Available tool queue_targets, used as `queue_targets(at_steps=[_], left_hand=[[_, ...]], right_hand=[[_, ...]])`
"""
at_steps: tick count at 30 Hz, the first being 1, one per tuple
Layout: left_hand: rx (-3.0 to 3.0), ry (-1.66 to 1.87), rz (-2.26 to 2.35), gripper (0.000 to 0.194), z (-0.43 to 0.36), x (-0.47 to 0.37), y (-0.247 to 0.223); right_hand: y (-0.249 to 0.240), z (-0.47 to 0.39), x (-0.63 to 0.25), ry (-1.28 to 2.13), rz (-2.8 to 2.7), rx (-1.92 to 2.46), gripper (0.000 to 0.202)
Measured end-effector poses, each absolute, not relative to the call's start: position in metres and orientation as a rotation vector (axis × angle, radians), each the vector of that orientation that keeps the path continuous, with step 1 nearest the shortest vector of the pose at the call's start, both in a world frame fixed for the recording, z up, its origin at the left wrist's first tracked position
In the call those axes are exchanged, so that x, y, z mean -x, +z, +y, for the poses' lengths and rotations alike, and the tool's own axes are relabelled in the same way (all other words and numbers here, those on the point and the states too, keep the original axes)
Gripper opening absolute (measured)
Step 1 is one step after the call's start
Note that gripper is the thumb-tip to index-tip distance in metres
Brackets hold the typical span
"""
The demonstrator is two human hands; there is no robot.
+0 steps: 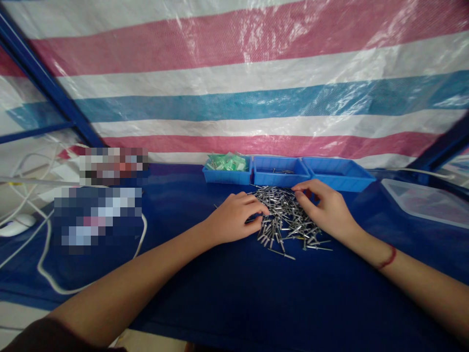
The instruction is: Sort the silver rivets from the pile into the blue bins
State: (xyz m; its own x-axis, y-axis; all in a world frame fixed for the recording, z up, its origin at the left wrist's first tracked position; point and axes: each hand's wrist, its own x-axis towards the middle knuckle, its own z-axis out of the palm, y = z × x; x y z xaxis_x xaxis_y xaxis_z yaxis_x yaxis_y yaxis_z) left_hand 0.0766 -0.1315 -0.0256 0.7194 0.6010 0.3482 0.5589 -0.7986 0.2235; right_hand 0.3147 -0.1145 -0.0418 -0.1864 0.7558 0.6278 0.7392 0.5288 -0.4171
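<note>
Flanking metal pins (280, 210): was done from both sides by left hand (236, 215) and right hand (330, 205).
Left hand grip: was part open, fingers curled, gap showing between thumb and forefinger, tips at left edge of pile.
Right hand grip: was arched over far right edge of pile, thumb and forefinger tips close together; could not tell about any pin pinched there.
Pile: lay loose and jumbled between hands, spilling nearer to body than right hand.
Stray pin (282, 254): lay at near edge of pile, closer to body than either hand.
Left bin (225, 177): stood beyond left hand, loaded with green packets (226, 162).
Middle bin (282, 181): stood beyond gap between hands, held a few slim metal pieces (283, 171).
Right bin (340, 184): stood just beyond right hand, next to middle bin.
Clear plastic tray (428, 203): lay well right of right hand.
Dark red band (391, 258): circled right wrist, behind right hand.
White cable (46, 264): looped well left of left hand.
Blue table (249, 298): ran under both hands.
</note>
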Motion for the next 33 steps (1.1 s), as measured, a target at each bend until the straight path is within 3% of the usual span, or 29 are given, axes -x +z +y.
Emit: queue_targets(at_steps=[3,10,20,33], left_hand=[[-2.913,0.577,0.931,0.03,-0.135,-0.082,-0.028],[-2.977,0.566,1.081,0.021,-0.131,-0.078,-0.029],[-2.935,0.587,1.116,0.027,-0.134,-0.089,-0.03],[-2.953,0.568,1.09,0.017,-0.126,-0.097,-0.022]], right_hand=[[-0.047,-0.113,-0.315,0.071,-1.893,1.25,0.011],[-0.05,-0.112,-0.316,0.092,-1.859,1.263,0.011],[-0.049,-0.113,-0.315,0.089,-1.876,1.242,0.011],[-0.05,-0.112,-0.315,0.106,-1.883,1.23,0.012]])
